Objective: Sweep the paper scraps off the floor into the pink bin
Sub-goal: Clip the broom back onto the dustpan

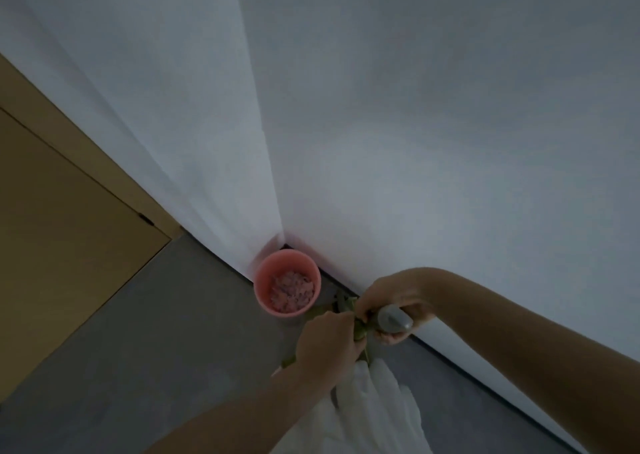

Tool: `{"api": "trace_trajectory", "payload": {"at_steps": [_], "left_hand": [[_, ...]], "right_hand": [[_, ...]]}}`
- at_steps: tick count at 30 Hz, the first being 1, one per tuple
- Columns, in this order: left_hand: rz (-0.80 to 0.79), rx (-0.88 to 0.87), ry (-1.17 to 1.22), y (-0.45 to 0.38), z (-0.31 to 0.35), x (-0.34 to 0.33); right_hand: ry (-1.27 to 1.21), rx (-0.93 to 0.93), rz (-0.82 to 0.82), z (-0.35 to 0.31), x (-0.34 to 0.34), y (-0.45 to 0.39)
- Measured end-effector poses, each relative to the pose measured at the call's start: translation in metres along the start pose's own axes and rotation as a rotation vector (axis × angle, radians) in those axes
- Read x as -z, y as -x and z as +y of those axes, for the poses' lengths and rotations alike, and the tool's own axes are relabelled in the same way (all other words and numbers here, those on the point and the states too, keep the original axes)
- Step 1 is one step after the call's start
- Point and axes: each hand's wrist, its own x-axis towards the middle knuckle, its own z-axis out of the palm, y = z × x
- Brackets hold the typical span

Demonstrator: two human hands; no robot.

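The round pink plastic bin (286, 286) stands on the grey floor (166, 342) in the far corner where the two white walls (415, 124) meet, and a heap of pale paper scraps (292, 291) already lies inside it; no loose scraps show on the floor in view. Just right and nearer, both hands work on a green, thin-framed tool (358, 330), probably the dustpan or broom. The left hand (325, 346) has its fingers curled round the green frame, and the right hand (391, 306) has its fingers wrapped round a grey rounded handle end (394, 318). The likely risk is that the tool swings while being handled so close to the bin, knocks the light tub and tips the scraps back out. Dim light hides how the green parts join. To the left stands a tan wooden door (69, 228).
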Motion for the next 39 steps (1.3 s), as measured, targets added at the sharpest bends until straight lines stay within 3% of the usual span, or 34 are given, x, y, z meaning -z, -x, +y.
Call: {"api": "trace_trajectory", "payload": {"at_steps": [9, 17, 27, 35, 39], "left_hand": [[-0.061, -0.198, -0.146, 0.003, -0.017, 0.012], [-0.253, -0.432, -0.210, -0.030, -0.005, 0.020], [-0.484, -0.760, -0.456, -0.074, 0.025, 0.019], [-0.504, -0.948, -0.450, -0.120, 0.035, 0.006], [-0.437, -1.084, -0.497, -0.135, 0.036, -0.005]], "right_hand": [[-0.178, 0.007, 0.022, 0.015, -0.016, 0.001], [-0.310, 0.022, 0.050, 0.045, 0.000, -0.002], [-0.472, 0.080, 0.169, 0.077, 0.010, -0.006], [-0.667, 0.138, 0.210, 0.089, 0.035, -0.015], [-0.719, 0.131, 0.187, 0.092, 0.045, -0.026]]}}
